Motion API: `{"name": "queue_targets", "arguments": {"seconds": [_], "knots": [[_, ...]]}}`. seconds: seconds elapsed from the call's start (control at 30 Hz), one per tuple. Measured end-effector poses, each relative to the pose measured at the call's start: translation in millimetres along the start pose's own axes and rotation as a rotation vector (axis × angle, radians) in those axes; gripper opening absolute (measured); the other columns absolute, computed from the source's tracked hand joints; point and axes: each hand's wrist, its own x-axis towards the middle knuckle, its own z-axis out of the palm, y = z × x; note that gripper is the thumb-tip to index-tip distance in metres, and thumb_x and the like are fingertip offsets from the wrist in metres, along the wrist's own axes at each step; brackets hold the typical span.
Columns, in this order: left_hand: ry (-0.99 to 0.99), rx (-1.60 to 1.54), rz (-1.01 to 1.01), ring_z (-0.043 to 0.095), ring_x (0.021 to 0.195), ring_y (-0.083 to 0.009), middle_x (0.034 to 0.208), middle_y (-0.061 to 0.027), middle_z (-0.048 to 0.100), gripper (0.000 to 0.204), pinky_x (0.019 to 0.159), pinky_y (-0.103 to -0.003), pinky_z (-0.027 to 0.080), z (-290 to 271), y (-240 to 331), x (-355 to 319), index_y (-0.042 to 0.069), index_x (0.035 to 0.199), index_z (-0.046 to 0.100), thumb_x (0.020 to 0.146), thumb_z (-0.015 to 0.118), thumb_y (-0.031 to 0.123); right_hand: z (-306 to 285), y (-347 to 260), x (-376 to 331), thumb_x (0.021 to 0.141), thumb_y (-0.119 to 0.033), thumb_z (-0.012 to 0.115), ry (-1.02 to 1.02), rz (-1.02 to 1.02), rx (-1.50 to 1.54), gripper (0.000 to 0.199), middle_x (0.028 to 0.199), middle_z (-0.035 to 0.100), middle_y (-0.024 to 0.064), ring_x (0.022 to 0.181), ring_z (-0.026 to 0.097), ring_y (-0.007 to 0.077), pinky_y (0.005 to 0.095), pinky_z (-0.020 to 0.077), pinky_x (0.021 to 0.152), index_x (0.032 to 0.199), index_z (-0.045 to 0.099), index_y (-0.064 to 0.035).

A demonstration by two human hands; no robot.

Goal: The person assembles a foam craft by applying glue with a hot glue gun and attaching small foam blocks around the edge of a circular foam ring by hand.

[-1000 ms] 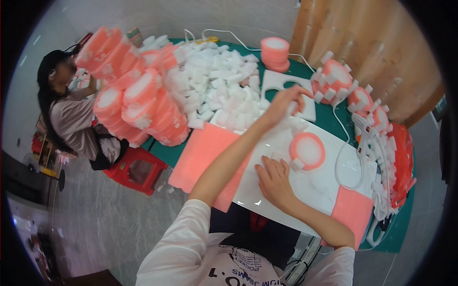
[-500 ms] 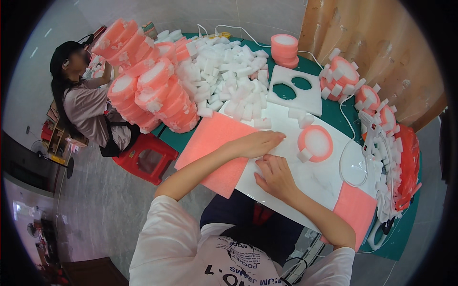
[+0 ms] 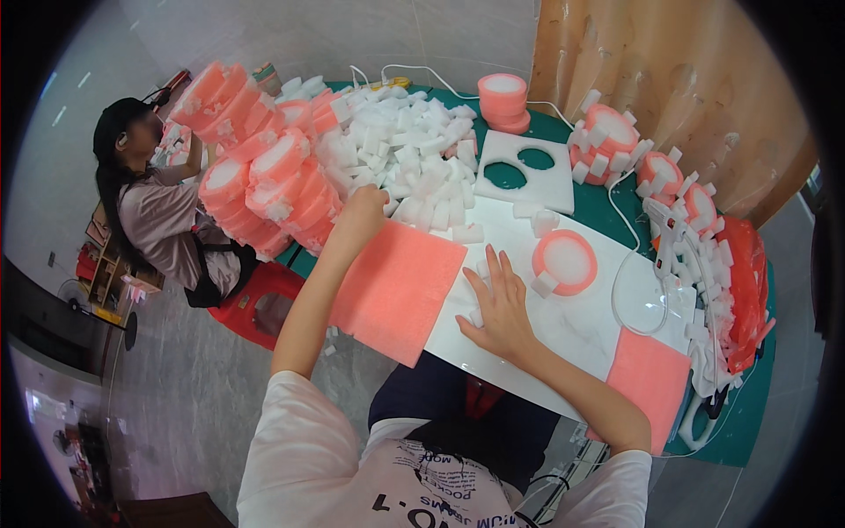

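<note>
A worker's left hand (image 3: 363,204) is reaching into the pile of white foam blocks (image 3: 414,158) at upper centre, its fingers hidden; the right hand (image 3: 500,304), fingers spread, is lying flat on the white board (image 3: 563,330) beside a pink foam ring (image 3: 564,261).

White board (image 3: 563,321): bare stretch open between the right hand (image 3: 500,304) and the pink foam ring (image 3: 564,261); passage free there. Left side blocked by the pink foam sheet (image 3: 396,286) and, beyond it, the heap of white foam blocks (image 3: 414,158), where the left hand (image 3: 363,207) sits. Far left: stacked pink rings (image 3: 264,167), crowded. Right edge: white cable (image 3: 629,264) and a row of ring assemblies (image 3: 669,176) bar the way.
</note>
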Motion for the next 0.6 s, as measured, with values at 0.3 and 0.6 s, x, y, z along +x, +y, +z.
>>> {"name": "queue_targets", "arguments": {"seconds": [0.3,0.6], "knots": [[-0.047,0.377,-0.127,0.064,0.081,-0.0313,0.083,-0.0173,0.064,0.010,0.066,-0.042,0.052,41.5,-23.3,22.9,0.001,0.076,0.065,0.071,0.056,0.004,11.7,6.2,-0.4,0.071,-0.031,0.066,-0.091,0.141,0.002,0.073,0.139,0.023,0.0259,0.131,0.020,0.0398,0.0500,0.0218,0.099,0.131,0.035,-0.0011],[-0.241,0.446,-0.291,0.066,0.081,-0.0282,0.083,-0.0145,0.066,0.014,0.066,-0.038,0.053,39.5,-17.3,43.0,0.007,0.077,0.067,0.063,0.067,0.012,15.1,6.7,-2.0,0.073,-0.029,0.064,-0.035,0.073,0.012,0.058,0.117,0.041,0.0198,0.120,0.033,0.0369,0.0471,0.0269,0.096,0.120,0.046,-0.0010]]}}
